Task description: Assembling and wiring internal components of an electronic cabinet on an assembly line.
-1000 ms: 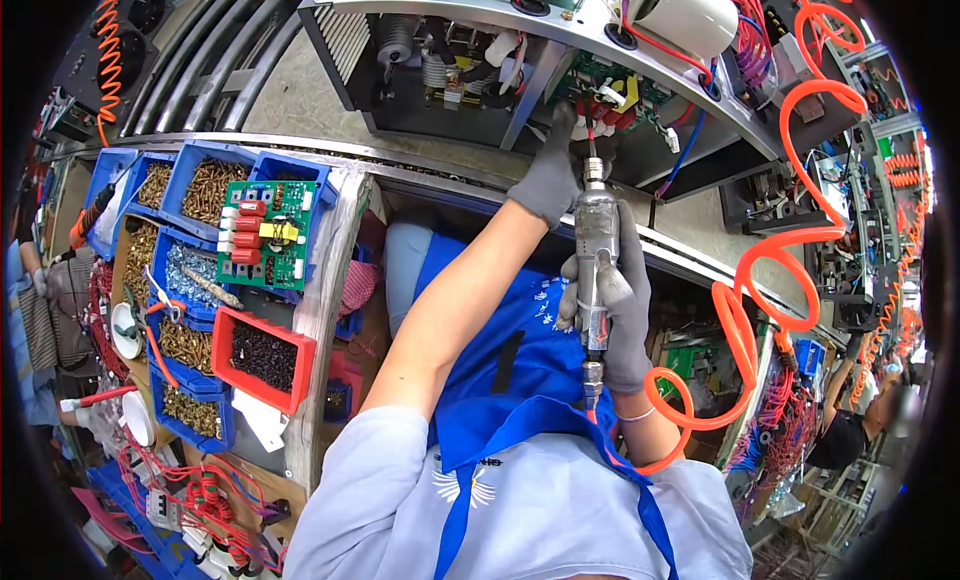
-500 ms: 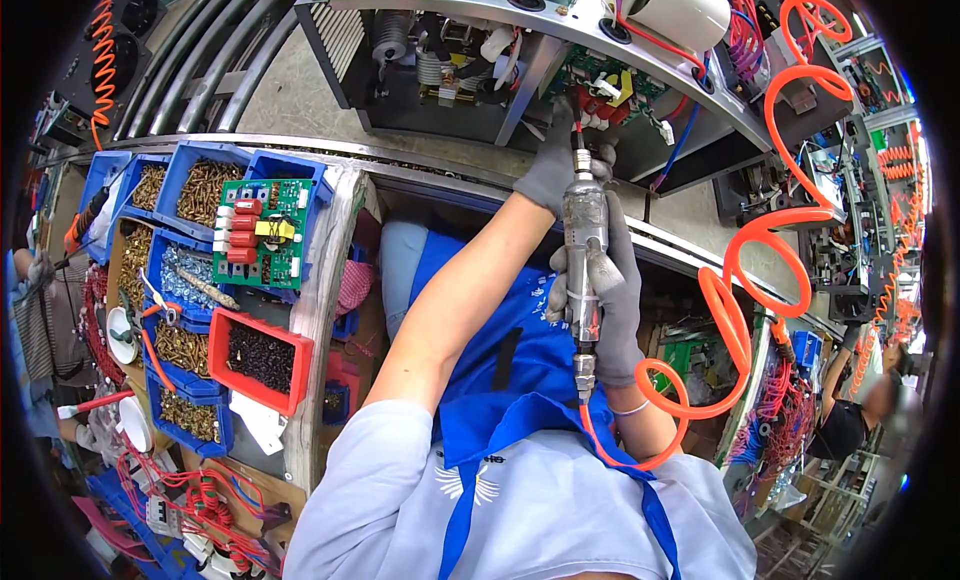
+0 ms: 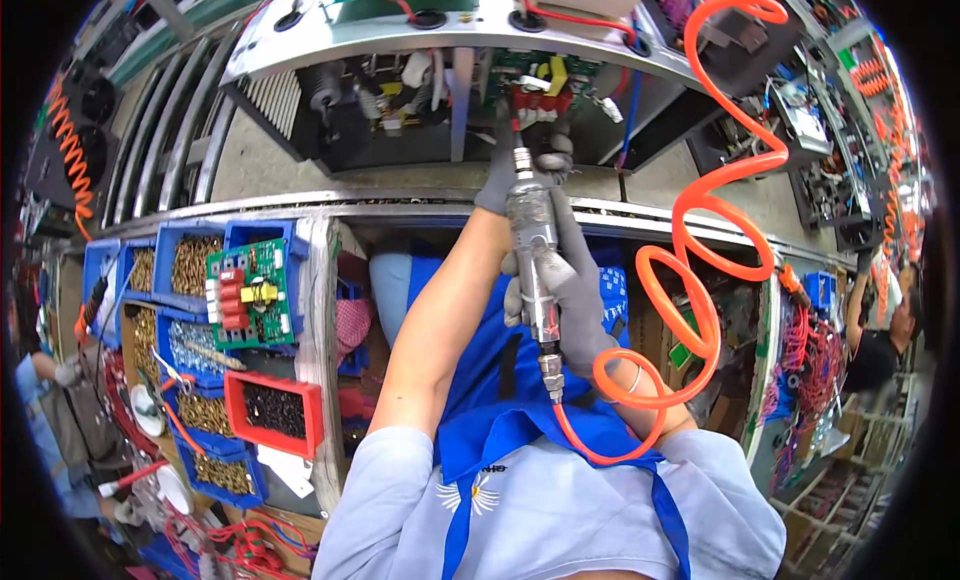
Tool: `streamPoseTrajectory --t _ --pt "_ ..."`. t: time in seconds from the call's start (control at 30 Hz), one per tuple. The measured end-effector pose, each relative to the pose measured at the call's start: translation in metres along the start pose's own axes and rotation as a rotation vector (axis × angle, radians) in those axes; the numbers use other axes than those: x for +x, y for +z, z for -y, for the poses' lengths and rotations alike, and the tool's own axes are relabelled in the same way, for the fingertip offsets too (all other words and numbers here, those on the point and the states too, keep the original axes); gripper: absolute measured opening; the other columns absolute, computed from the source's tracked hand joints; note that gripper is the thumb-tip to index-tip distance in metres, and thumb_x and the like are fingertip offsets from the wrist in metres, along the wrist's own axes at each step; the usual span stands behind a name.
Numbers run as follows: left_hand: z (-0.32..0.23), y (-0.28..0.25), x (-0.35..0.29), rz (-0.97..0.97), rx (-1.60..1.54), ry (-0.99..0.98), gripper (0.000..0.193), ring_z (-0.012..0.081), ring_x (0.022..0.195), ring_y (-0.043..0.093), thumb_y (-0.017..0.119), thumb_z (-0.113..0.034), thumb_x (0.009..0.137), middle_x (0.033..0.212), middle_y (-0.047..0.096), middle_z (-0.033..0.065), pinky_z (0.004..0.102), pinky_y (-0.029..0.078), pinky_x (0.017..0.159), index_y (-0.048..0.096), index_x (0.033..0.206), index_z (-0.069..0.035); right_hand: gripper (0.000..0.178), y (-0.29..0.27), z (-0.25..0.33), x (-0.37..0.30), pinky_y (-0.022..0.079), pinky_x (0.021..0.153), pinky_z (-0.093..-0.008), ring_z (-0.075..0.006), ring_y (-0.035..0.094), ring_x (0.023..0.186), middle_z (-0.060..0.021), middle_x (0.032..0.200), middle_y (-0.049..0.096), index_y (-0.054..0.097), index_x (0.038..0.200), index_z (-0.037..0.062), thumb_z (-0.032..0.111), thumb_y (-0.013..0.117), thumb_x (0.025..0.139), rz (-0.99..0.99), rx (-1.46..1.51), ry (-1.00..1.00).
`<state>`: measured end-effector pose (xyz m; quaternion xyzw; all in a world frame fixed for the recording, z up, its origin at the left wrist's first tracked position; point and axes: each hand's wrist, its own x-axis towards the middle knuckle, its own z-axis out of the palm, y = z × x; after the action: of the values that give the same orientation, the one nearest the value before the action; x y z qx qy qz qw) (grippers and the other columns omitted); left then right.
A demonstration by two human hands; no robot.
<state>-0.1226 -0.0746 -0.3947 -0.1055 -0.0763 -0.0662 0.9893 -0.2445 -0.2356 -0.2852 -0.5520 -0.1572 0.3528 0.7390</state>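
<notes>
My right hand point(image 3: 568, 275), in a grey glove, is wrapped around a pneumatic screwdriver point(image 3: 532, 225). Its bit points away from me into an open metal chassis point(image 3: 640, 110), at a green circuit board point(image 3: 508, 72) with red and yellow components. My left hand point(image 3: 493, 185), also gloved, reaches in beside the bit, its fingers closed near the bit's tip. What they pinch is hidden by the tool and the shadow. An orange coiled air hose point(image 3: 735, 205) runs from the screwdriver's rear end, loops over my right forearm and rises to the upper right.
On the left, blue bins point(image 3: 198, 265) hold screws and small hardware. Another circuit board point(image 3: 248, 295) lies across them, beside a red tray point(image 3: 318, 420) of black parts. Metal rollers point(image 3: 165, 130) lie at far left. Bundled wires point(image 3: 800, 370) and a co-worker point(image 3: 880, 350) are at right.
The whole view has shifted, so chassis, tool and hands sit further left and bins lower. The screwdriver stays at the same board, with both hands placed much as before.
</notes>
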Motion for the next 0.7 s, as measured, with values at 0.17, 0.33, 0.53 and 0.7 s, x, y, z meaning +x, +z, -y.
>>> streamPoseTrajectory --t 0.17,0.33,0.53,0.7 --pt "0.003 0.005 -0.002 -0.055 0.027 0.038 0.07 0.0206 0.073 0.055 0.064 -0.066 0.082 0.09 0.062 0.0107 0.0273 0.04 0.049 0.059 0.11 -0.002 0.082 0.0 0.002 0.001 0.053 0.051 -0.0291 -0.0173 0.063 0.062 -0.015 0.095 0.059 0.009 0.159 0.0172 0.033 0.053 0.092 0.012 0.036 0.019" --pt "0.0 -0.001 0.001 -0.076 0.019 0.006 0.068 0.0208 0.073 0.055 0.063 -0.065 0.084 0.092 0.063 0.012 0.0271 0.041 0.051 0.06 0.109 -0.001 0.078 0.008 0.009 0.0 0.053 0.05 -0.0294 -0.0174 0.062 0.061 -0.0146 0.094 0.059 0.01 0.159 0.018 0.033 0.051 0.094 -0.039 0.058 0.062" --pt "0.006 0.019 -0.029 -0.216 0.295 0.161 0.052 0.0284 0.092 0.064 0.059 -0.046 0.093 0.104 0.065 0.0161 0.0321 0.056 0.063 0.058 0.114 0.002 0.077 -0.011 0.019 -0.013 0.053 0.05 -0.0285 -0.017 0.061 0.06 -0.0159 0.095 0.059 0.012 0.158 0.0165 0.039 0.05 0.096 0.067 0.209 0.089" --pt "0.023 0.034 -0.062 -0.737 0.497 0.407 0.015 0.027 0.08 0.063 0.05 -0.007 0.099 0.109 0.061 0.0279 0.0334 0.058 0.064 0.054 0.108 0.005 0.077 -0.06 0.055 -0.039 0.051 0.044 -0.0285 -0.0175 0.063 0.055 -0.0153 0.091 0.062 0.014 0.158 0.0172 0.033 0.055 0.095 0.17 0.271 0.213"
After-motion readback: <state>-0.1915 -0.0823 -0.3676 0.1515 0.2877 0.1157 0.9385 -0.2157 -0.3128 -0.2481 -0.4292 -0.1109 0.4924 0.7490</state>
